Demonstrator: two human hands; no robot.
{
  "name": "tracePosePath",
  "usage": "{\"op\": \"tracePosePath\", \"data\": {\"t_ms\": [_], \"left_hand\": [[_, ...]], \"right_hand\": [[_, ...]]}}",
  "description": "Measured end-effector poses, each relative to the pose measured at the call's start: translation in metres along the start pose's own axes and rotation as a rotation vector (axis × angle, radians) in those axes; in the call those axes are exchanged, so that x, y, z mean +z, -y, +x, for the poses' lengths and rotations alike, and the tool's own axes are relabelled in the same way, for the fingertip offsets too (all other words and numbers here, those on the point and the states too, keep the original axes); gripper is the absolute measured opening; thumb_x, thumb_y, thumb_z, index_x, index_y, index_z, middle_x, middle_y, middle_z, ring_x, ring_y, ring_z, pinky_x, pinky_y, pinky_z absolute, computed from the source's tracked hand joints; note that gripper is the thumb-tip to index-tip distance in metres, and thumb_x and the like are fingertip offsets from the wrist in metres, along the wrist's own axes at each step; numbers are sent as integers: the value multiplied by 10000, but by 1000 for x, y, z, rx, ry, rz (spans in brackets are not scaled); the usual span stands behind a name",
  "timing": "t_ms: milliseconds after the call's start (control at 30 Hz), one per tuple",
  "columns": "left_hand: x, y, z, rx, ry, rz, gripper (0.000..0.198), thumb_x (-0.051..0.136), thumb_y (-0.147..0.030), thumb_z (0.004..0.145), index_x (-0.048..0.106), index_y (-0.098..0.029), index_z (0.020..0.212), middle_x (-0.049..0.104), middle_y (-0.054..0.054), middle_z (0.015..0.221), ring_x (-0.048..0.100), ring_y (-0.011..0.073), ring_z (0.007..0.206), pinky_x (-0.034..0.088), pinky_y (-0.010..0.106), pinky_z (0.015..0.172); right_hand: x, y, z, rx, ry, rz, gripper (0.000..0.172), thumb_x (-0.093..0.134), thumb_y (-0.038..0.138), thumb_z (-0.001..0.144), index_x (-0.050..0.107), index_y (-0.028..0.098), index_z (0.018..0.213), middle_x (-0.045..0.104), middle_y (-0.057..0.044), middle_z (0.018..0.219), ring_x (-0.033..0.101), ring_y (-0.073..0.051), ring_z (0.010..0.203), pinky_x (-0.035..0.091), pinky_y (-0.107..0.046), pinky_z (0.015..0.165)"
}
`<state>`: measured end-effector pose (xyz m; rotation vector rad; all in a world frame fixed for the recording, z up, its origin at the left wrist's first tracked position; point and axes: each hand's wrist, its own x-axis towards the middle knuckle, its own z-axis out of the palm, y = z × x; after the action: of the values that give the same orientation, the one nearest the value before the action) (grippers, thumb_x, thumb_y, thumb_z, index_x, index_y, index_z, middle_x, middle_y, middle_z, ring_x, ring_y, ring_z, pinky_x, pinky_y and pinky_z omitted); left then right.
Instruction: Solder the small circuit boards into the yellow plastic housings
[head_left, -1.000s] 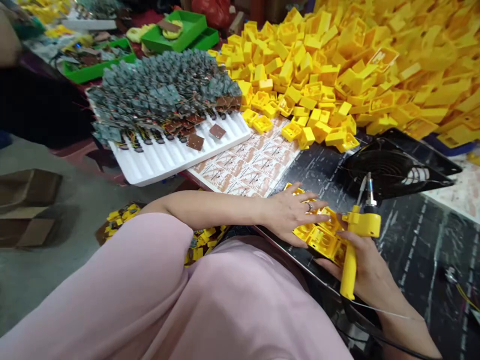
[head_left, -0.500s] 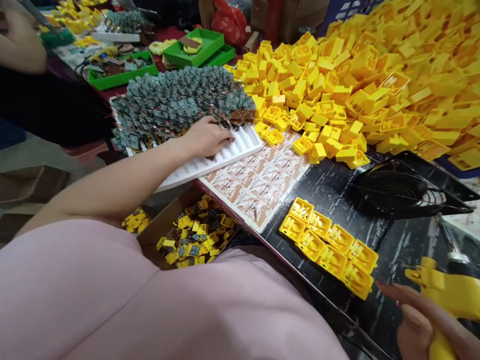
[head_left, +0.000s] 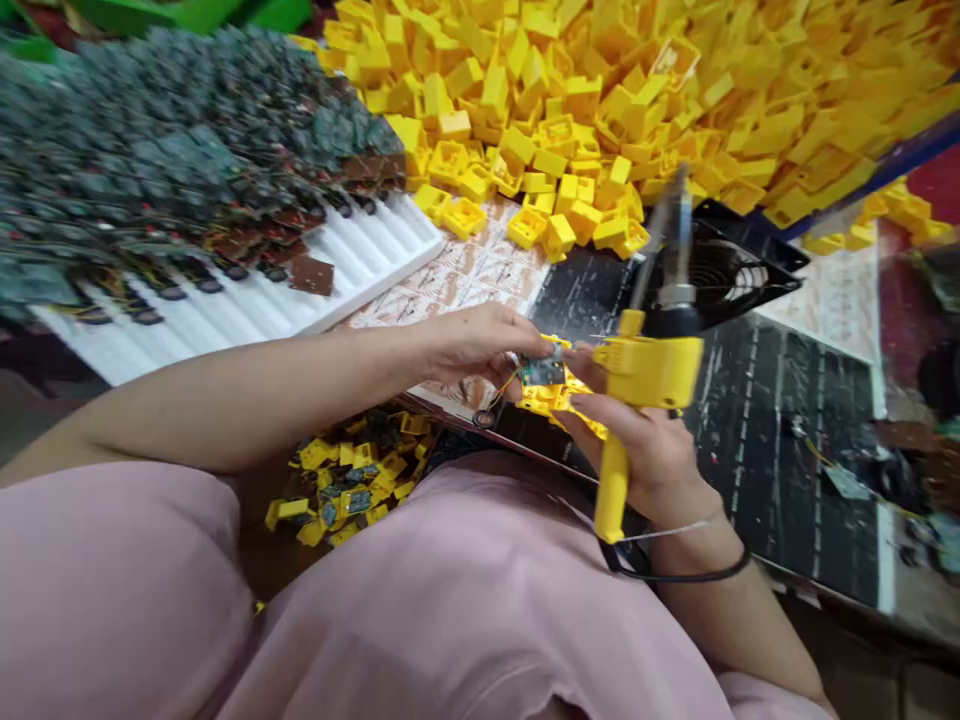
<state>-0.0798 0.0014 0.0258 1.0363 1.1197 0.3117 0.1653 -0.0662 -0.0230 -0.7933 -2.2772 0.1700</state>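
My left hand pinches a small green circuit board with thin wires trailing from it, held just above a row of yellow plastic housings on the black mat. My right hand is wrapped around the yellow handle of a soldering gun, its metal tip pointing up and away. The right thumb and fingertips reach toward the board, close to the left fingers.
A white ridged tray stacked with circuit boards lies at the left. A big heap of yellow housings fills the back. A black fan sits behind the gun. A box of finished yellow parts rests by my lap.
My left hand has come back from the white tray with a circuit board to the yellow housings. The right hand with the soldering gun moved left and up to meet it.
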Motion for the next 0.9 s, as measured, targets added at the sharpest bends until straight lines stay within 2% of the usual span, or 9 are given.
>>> {"op": "tracePosePath", "data": {"t_ms": [100,200,300,367,433,500,567,733,900], "left_hand": [[14,12,6,-38,214,-265,276,649,-354,1047,722,-157,868,708,-2,649,619,110,437,558,245,544],[5,32,2,44,291,-410,446,757,-611,986,762,-167,943,833,67,836,793,193,660,661,309,723],[-6,53,-6,236,199,-288,519,902,-625,865,832,-198,1151,857,128,1277,833,294,1164,640,414,1089],[-5,62,-10,395,81,-21,573,882,-574,901,813,-210,1338,755,136,1512,722,324,1417,542,460,1252],[5,65,-11,577,-74,234,579,791,-552,982,785,-184,1429,705,147,1576,637,325,1525,458,464,1334],[18,62,-9,718,-185,314,574,703,-600,1035,814,-164,1391,738,154,1528,646,320,1515,454,446,1338],[32,56,-4,753,-212,190,599,679,-690,1036,870,-175,1274,798,142,1431,709,315,1432,508,426,1289],[57,45,6,635,-149,-433,491,967,-710,767,923,-249,931,891,56,997,832,239,1043,637,333,1025],[63,43,7,485,-47,-688,422,1098,-569,601,901,-261,811,813,1,794,744,127,780,615,228,770]], "right_hand": [[5,-6,5,-116,-92,-58,497,707,88,1016,643,301,1460,821,-21,1315,808,-238,1222,681,-372,1092],[2,-10,-1,-152,-189,-141,481,701,77,1017,653,254,1462,825,-41,1311,819,-234,1181,678,-346,1071],[-3,-10,-4,-143,-222,-257,432,683,75,1036,660,253,1430,839,-45,1251,834,-227,1120,692,-351,1022],[-4,-7,-2,-156,-231,-344,361,665,67,1049,681,233,1369,848,-50,1200,837,-208,1074,692,-328,990],[-4,-3,2,-168,-240,-392,307,662,63,1055,699,227,1311,855,-41,1137,835,-185,1025,687,-299,966],[-2,3,5,-159,-251,-387,263,682,81,1058,717,242,1263,855,-18,1069,828,-161,978,678,-266,941],[2,10,8,-119,-274,-341,220,703,103,1058,732,254,1215,841,6,984,816,-138,906,663,-227,882],[13,22,7,37,-334,-225,120,736,176,1061,689,245,1147,776,58,819,746,-120,652,615,-216,645],[22,26,6,106,-368,-121,138,771,242,1051,683,262,1155,814,57,900,801,-143,741,655,-233,691]]}}
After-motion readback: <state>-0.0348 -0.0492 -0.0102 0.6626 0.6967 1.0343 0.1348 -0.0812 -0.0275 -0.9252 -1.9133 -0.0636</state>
